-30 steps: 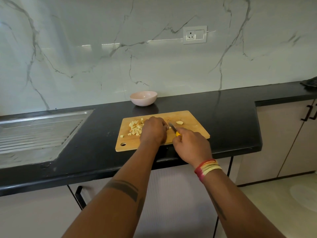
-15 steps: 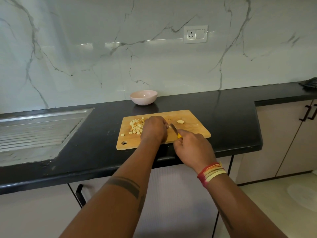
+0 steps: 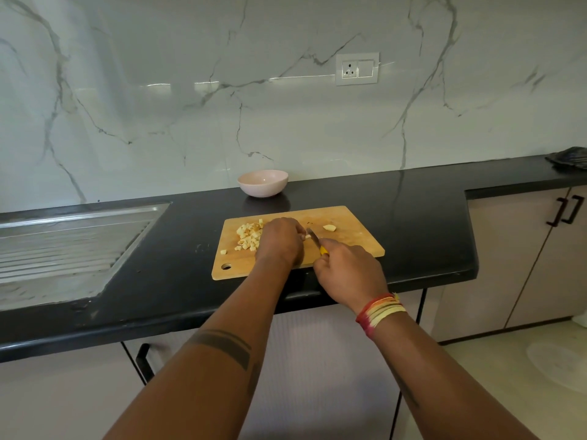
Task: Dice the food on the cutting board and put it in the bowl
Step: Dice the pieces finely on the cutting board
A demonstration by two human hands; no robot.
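A wooden cutting board (image 3: 355, 236) lies on the black counter. A heap of pale diced pieces (image 3: 249, 237) sits on its left half, and one larger uncut piece (image 3: 329, 228) lies toward the right. My left hand (image 3: 281, 241) rests curled on the board's middle, pressing down a small piece of food that it mostly hides. My right hand (image 3: 347, 269) grips a yellow-handled knife (image 3: 315, 239), blade tip beside my left fingers. An empty pale pink bowl (image 3: 263, 183) stands behind the board near the wall.
A steel sink drainboard (image 3: 70, 246) fills the counter's left. The black counter (image 3: 422, 230) steps back at the right above cabinet doors with black handles (image 3: 567, 211). A dark object (image 3: 570, 157) lies at the far right. A wall socket (image 3: 357, 68) is above.
The knife blade has shifted slightly between cuts beside my left fingers; both hands stay in nearly the same place on the board.
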